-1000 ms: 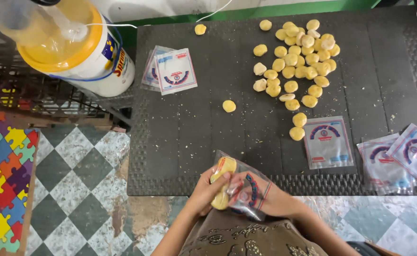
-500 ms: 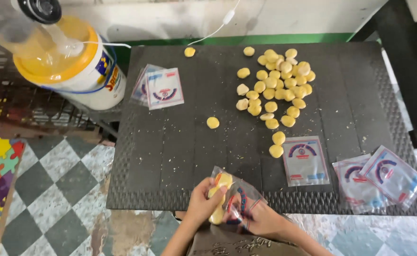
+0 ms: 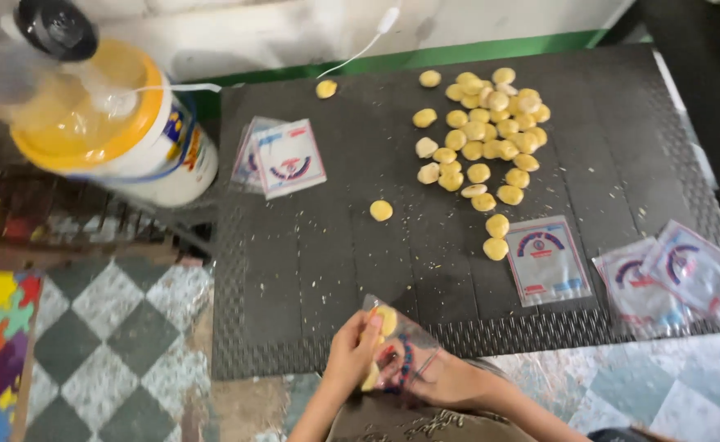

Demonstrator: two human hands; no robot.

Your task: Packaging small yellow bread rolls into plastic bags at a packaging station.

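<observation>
Since the earlier frame, the view has been shifted so that the dark mat (image 3: 311,262) sits lower, while the clear plastic pouch (image 3: 405,348) is kept grasped between both hands, the left hand (image 3: 352,356) clenched on its mouth with a yellow biscuit (image 3: 387,321) pushed in, the right hand (image 3: 450,381) closed on its lower part. Two biscuits can be seen in the pouch. Beyond the grip a heap of biscuits (image 3: 487,135) lies on the mat, empty pouches (image 3: 544,260) to the right, a lidded tub (image 3: 110,135) far left beside checkered floor (image 3: 122,344).
</observation>
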